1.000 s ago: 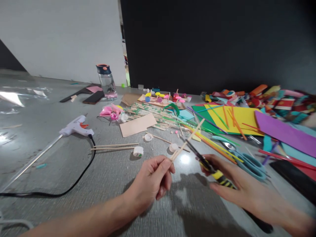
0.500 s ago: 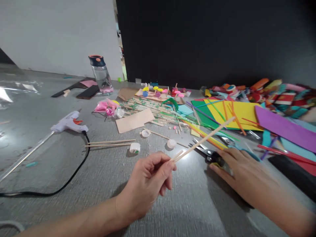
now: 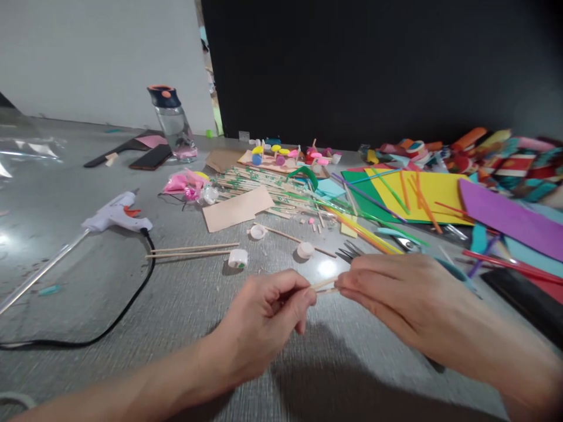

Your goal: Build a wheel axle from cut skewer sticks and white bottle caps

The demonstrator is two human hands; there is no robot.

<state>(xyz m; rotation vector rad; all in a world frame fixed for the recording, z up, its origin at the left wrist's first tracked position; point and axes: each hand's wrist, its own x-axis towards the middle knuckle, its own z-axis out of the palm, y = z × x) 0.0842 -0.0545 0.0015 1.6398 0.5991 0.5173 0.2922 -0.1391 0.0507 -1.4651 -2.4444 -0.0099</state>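
Two thin wooden sticks (image 3: 324, 284) bridge the short gap between my hands, low over the table. My left hand (image 3: 270, 322) is closed, pinching them between thumb and fingers. The fingertips of my right hand (image 3: 409, 299) are pressed together on the sticks' other end, which they cover. Behind my right hand lie scissors; only their blades (image 3: 350, 251) show. Just beyond my hands are a white round cap (image 3: 305, 250), another white cap (image 3: 257, 232) and a loose stick (image 3: 285, 236). A white block (image 3: 238, 258) lies at the end of two more sticks (image 3: 189, 252).
At left lies a glue gun (image 3: 116, 214) with its black cord (image 3: 132, 313). A water bottle (image 3: 173, 126) stands behind it. Bundled sticks (image 3: 259, 186), cardboard (image 3: 237, 209) and coloured sheets (image 3: 440, 193) spread across the back. A black case (image 3: 523, 305) lies at right.
My right hand has left the scissors on the table and moved left to the sticks, closing on their free end. The sticks now point lower. My left hand keeps its grip.
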